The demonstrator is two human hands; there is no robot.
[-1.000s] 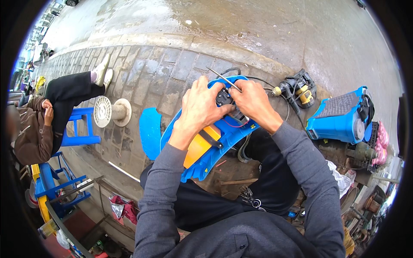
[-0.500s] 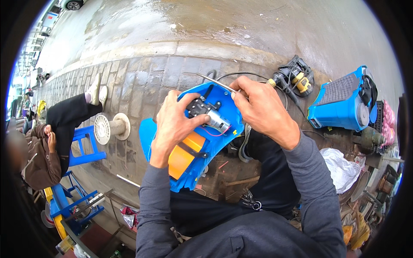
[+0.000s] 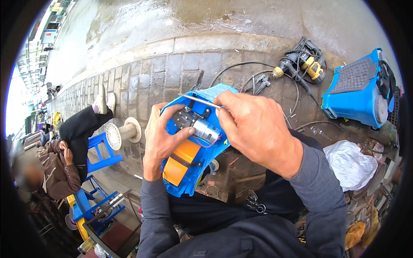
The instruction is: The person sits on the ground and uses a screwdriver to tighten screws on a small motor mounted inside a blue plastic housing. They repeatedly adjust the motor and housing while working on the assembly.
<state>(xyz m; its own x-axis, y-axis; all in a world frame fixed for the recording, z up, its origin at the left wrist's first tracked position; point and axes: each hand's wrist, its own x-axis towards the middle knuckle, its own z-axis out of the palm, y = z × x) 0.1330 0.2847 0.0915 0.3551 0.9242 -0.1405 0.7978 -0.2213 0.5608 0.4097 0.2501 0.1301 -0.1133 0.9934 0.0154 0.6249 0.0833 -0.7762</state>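
Head view: opened blue housing (image 3: 208,155) held between the two hands, above the person's thighs. The left hand (image 3: 158,139) grasps the housing at its left side, thumb against the motor-and-pump unit (image 3: 205,130); its other fingers are partly hidden, so how far they wrap underneath cannot be told. The right hand (image 3: 263,129) pinches a slim metal rod (image 3: 201,101) between thumb and forefinger, the tip pointing left over the far end of the housing; whether the rod touches the housing cannot be made out. Sound practice in such a hold would seem to be a firm left grip, so that the shell does not rock, a light right pinch close to the working end, and a rod path well clear of the thin reddish wires (image 3: 202,143), which could easily be snagged. The housing is a bright blue, curved shell, tilted, with its inner side turned up toward the camera. Within it, the unit joins a dark, blocky head to a shiny silver cylinder; nearer the person sits an orange box (image 3: 176,173), crossed by a black strap (image 3: 184,161). To the right, on the paving, lies a yellow-and-black power tool (image 3: 313,71), its cable looped beside it.
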